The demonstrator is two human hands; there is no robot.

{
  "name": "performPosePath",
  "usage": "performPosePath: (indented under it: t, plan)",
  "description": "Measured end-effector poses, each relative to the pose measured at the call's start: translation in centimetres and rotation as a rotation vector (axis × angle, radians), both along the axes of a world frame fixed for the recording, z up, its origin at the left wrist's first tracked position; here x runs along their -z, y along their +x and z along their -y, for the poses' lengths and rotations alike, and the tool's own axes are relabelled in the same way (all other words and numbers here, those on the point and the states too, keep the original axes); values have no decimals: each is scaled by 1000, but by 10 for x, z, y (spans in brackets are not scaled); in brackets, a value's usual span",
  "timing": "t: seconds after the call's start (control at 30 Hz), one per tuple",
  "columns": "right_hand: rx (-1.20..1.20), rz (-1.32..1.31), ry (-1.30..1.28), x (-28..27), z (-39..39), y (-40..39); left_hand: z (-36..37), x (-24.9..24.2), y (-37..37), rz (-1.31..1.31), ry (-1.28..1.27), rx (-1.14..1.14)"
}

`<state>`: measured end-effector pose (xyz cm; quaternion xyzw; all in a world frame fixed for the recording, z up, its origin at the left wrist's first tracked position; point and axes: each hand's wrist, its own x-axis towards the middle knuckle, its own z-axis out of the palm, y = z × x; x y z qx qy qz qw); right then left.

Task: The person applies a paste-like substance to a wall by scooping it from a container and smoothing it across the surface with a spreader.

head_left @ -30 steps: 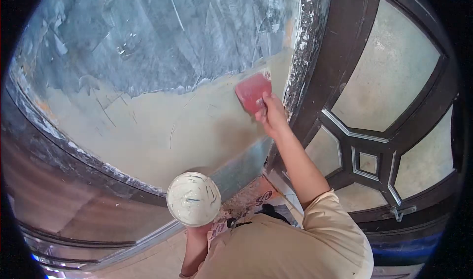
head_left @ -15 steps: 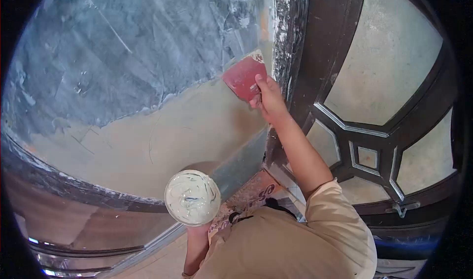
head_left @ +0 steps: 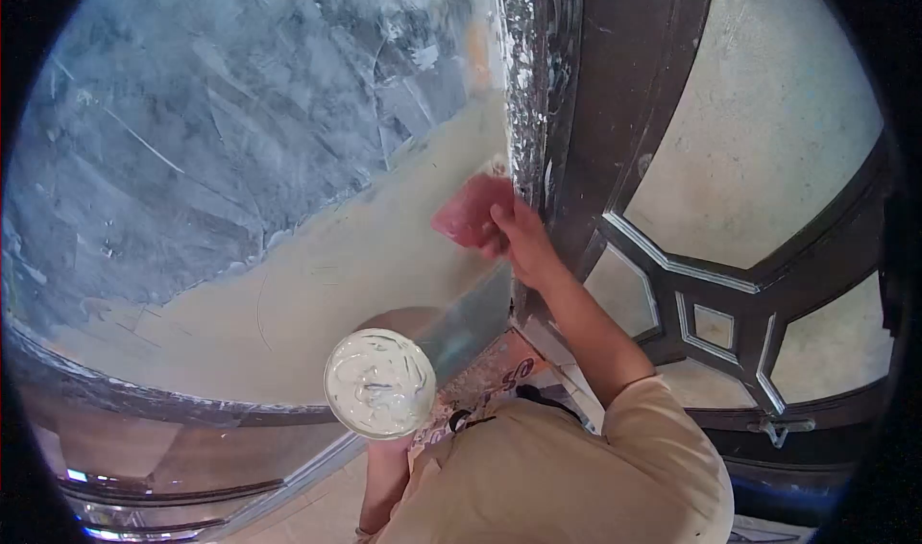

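My right hand grips a red putty knife, thumb on its face. Its blade lies close against the wall beside the dark, paint-chipped door frame; a dab of pale paste shows at its upper corner. Low in front of my body, my left hand holds a round tub of creamy white putty from underneath, with most of the fingers hidden by it. The wall has a beige lower band and a streaky blue-grey area above it, meeting along a ragged slanting line.
To the right stands a dark wooden door with pale panels and a metal latch. A dark curved trim edges the wall at lower left. Printed red sheeting lies on the floor near my feet.
My right hand has moved the putty knife downward beside the door frame, and the beige band now reaches higher there. The view has shifted slightly; the left hand still holds the tub.
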<state>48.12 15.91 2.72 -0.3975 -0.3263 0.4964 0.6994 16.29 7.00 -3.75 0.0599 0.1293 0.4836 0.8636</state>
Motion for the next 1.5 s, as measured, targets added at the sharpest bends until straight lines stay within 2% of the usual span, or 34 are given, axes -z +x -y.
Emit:
performPosePath:
  t: [0.03, 0.13, 0.17, 0.3, 0.37, 0.43, 0.53, 0.73, 0.8, 0.87, 0.97, 1.07, 1.13, 1.2, 1.33, 1.4, 1.43, 1.47, 1.5]
  plan:
    - [-7, 15, 65, -15, -5, -1, -3, -2, 7, -2, -5, -3]
    - [-38, 78, 16, -17, -15, -6, 4, 2, 7, -5, -15, -16]
    - [-7, 143, -43, 5, -18, -6, 1, 1, 10, -5, -16, -20]
    - [68, 24, -298, 132, 1, -18, 2, 2, 22, 2, -12, -45]
    - [-99, -107, -530, 192, 21, -10, 1, 2, 19, 4, -11, -60]
    - [-137, -73, -630, 254, 34, 1, 5, 5, 20, 8, -7, -68]
    - [-169, -85, -634, 258, 40, 14, 6, 9, 24, 20, 4, -80]
    - [-168, -110, -405, 155, 11, 24, 12, 14, 36, 32, -3, -105]
    - [-154, -103, -368, 136, -9, 28, 10, 14, 40, 33, -7, -115]
    - [-140, -98, -334, 140, -16, 32, 13, 14, 40, 31, -15, -126]
    - [-106, -128, -340, 175, -30, 36, 17, 16, 48, 32, -15, -140]
    - [-101, -87, -436, 207, -11, 30, 19, 19, 55, 35, -4, -162]
    - [-168, -120, -576, 222, 10, 29, 19, 19, 61, 36, 6, -181]
    - [-275, -70, -514, 230, 29, 34, 18, 18, 59, 41, 23, -212]
    - [-513, 63, -322, 232, 33, 55, 12, 3, 64, 140, 29, -280]
    - [-544, 135, -322, 198, 27, 62, 14, -2, 64, -35, 20, -368]
    - [-535, 213, -300, 185, 20, 64, 13, 9, 63, -172, 98, -422]
    - [-524, 289, -277, 174, 14, 66, 14, 17, 60, -168, 101, -438]
    - [-457, 239, -244, 164, 9, 61, 12, 15, 63, -89, 87, -397]
